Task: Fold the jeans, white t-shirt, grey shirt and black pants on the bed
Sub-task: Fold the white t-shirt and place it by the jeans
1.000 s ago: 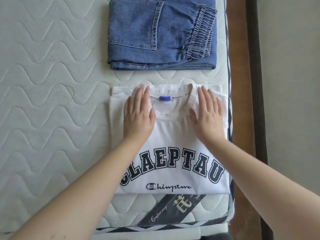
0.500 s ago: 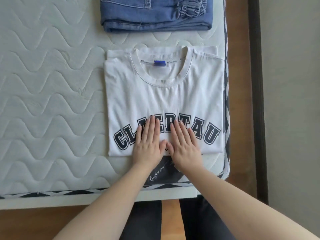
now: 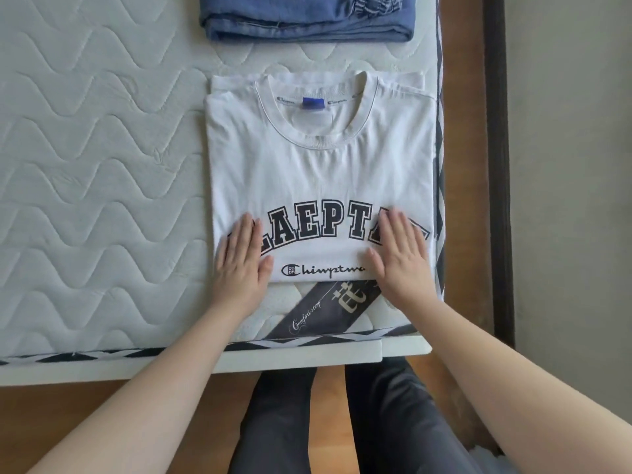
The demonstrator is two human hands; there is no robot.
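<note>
Both flat, open hands have slid apart, left hand [image 3: 243,265] and right hand [image 3: 400,258] smoothing the white t-shirt's [image 3: 318,176] hem; next, the grey shirt.

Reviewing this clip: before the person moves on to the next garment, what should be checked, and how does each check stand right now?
1. White t-shirt folded into a neat rectangle: ok.
2. Left hand flat on its lower left corner, gripping nothing: ok.
3. Right hand flat on its lower right corner, gripping nothing: ok.
4. Jeans folded, lying apart beyond the collar: ok.
5. T-shirt fully on the mattress: ok, though its right edge sits close to the side.
6. Grey shirt and black pants within reach: cannot tell, neither is in view.
</note>
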